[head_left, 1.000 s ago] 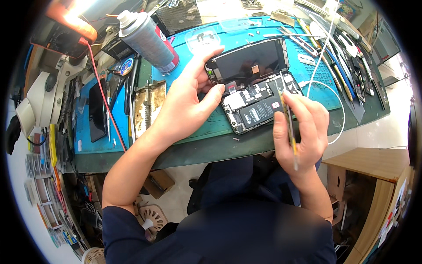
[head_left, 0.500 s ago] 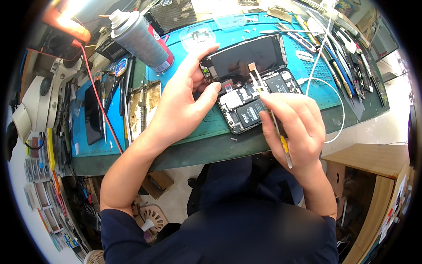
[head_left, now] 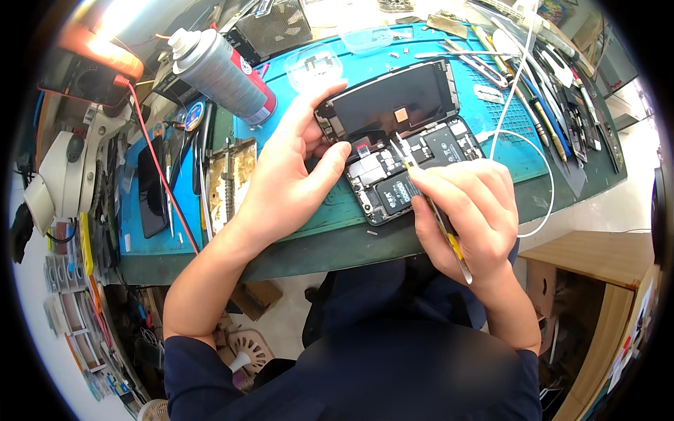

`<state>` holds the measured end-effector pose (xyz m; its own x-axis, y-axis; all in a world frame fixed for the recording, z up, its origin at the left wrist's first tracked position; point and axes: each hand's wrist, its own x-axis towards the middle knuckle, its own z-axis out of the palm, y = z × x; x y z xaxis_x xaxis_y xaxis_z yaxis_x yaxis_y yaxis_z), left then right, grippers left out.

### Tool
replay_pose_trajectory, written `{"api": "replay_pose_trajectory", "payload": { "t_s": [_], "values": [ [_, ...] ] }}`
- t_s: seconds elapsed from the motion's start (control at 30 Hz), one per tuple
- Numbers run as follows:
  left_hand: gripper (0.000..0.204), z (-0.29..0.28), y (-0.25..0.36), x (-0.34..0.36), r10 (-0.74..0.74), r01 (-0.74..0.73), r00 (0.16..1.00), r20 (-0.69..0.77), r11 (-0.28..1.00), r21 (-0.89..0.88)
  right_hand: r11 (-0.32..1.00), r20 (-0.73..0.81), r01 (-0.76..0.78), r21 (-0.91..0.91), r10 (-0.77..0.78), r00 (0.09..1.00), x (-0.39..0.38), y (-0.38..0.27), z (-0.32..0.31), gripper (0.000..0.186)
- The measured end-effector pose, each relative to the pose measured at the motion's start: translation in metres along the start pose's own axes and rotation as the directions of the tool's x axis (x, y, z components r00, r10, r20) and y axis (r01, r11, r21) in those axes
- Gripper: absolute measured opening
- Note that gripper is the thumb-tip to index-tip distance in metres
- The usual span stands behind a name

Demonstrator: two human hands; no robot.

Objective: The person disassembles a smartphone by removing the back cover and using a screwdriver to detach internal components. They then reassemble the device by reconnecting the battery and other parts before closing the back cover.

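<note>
Phone (head_left: 415,146), opened up, on the blue mat (head_left: 523,158), used as reference for all places below. Its display panel (head_left: 382,102) stands tilted up along the far long side of the body; a small copper-coloured square (head_left: 401,115) shows on the panel's inner face. Black battery (head_left: 392,194) lies along the body's near side.

Left hand (head_left: 291,161) at the phone's left end: thumb and fingers closed on the panel's lower left corner, propping it. Right hand (head_left: 474,203) over the phone's near right side, fingers closed round tweezers (head_left: 455,245). Tips sit over the inner parts close to the panel's foot; from where I stand, cannot tell whether they touch or pinch anything.

Handling, my estimate: whole unit light, body stiff, panel thin, glassy and brittle, smooth enough to slip. Any flex link between panel and body would be soft and tear-prone, so no tugging or wide swing. Best hold: panel by its outer corners, body by its side rims; metal tips best kept off the battery.

Surroundings: white cable (head_left: 551,175) loops to the right of the phone. Beyond its far right corner, a small flat blade (head_left: 488,93), then crowded hand tools (head_left: 547,91). Beyond its far left corner, a spray can (head_left: 225,77) stands upright. Well to its left, a second dark phone (head_left: 154,189).
</note>
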<state>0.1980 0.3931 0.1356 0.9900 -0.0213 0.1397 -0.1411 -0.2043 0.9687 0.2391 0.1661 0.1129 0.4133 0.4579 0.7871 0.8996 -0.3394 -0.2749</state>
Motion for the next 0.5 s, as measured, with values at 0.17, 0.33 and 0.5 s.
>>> {"api": "replay_pose_trajectory", "payload": {
  "t_s": [0.17,0.33,0.5],
  "values": [
    [0.059,0.002,0.0,0.0,-0.004,0.004,1.0,-0.007,1.0,-0.028,0.995,0.017,0.085,-0.046,-0.084,0.996,-0.001,-0.004,0.006,0.027],
    [0.06,0.001,-0.001,0.0,0.01,-0.01,1.0,0.0,1.0,-0.004,0.992,0.033,0.094,-0.083,-0.091,0.995,0.0,-0.006,0.01,0.026],
    [0.06,0.001,-0.002,0.0,0.021,-0.021,1.0,0.001,1.0,-0.008,0.991,0.057,0.099,-0.093,-0.094,0.994,0.001,-0.006,0.011,0.026]
  ]
}}
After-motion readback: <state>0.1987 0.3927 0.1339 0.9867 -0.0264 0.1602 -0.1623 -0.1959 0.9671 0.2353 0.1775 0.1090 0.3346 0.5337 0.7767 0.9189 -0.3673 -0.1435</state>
